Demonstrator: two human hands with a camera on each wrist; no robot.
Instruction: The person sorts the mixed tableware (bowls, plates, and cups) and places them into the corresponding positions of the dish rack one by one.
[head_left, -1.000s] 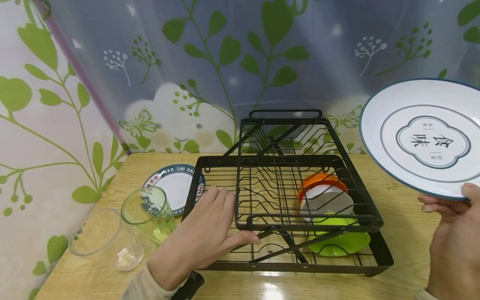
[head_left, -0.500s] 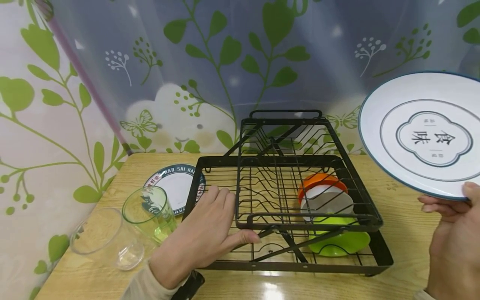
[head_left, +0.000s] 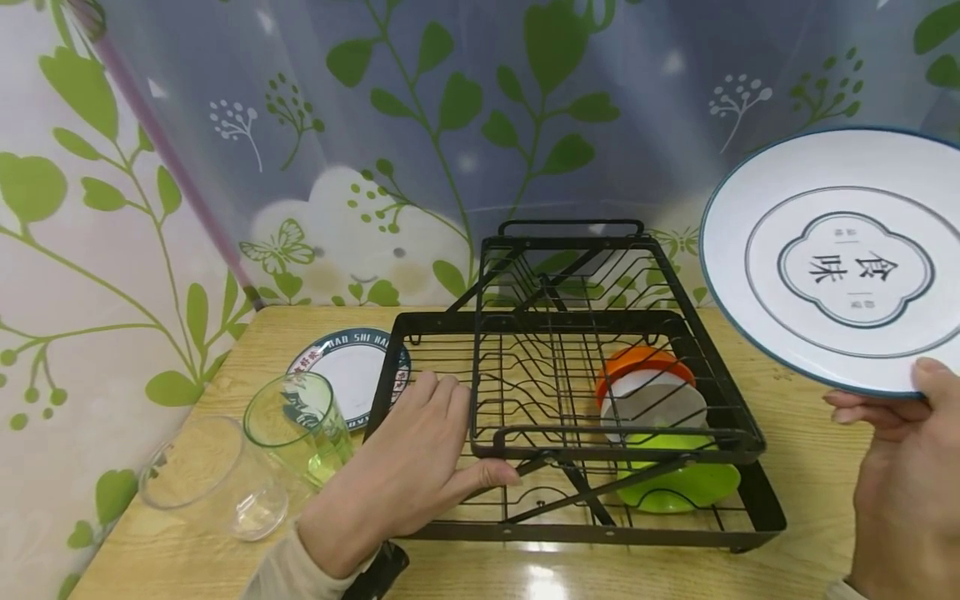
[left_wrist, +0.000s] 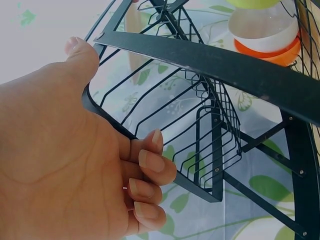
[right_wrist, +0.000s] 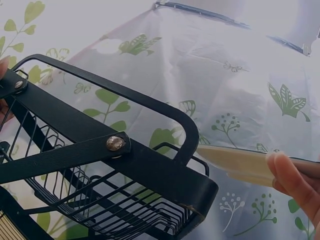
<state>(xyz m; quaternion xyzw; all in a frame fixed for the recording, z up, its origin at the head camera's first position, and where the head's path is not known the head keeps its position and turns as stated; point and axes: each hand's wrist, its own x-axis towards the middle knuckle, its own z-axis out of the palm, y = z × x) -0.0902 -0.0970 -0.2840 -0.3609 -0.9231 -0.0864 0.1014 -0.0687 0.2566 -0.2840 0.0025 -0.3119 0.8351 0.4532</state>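
Note:
A black two-tier wire dish rack [head_left: 615, 450] stands on the table. My left hand [head_left: 408, 467] grips the left edge of its upper tier; in the left wrist view the fingers [left_wrist: 150, 165] curl at the frame and the thumb lies along it. At the right, my right hand [head_left: 907, 467] pinches the lower rim of a white plate [head_left: 847, 175] between thumb and fingers. Blue-rimmed, with dark characters in its middle, the plate is held up beside the rack, apart from it. The right wrist view shows this plate [right_wrist: 240, 162] edge-on.
Orange [head_left: 637, 360], white [head_left: 652, 408] and green [head_left: 678, 487] bowls sit in the rack's lower tier, at the right. Left of the rack are a smaller plate [head_left: 352, 375], a green glass [head_left: 288, 417] and a clear glass [head_left: 195, 475]. A patterned curtain hangs behind the table.
The white plate has moved slightly up and to the left in my right hand. My left hand stays at the same place on the rack.

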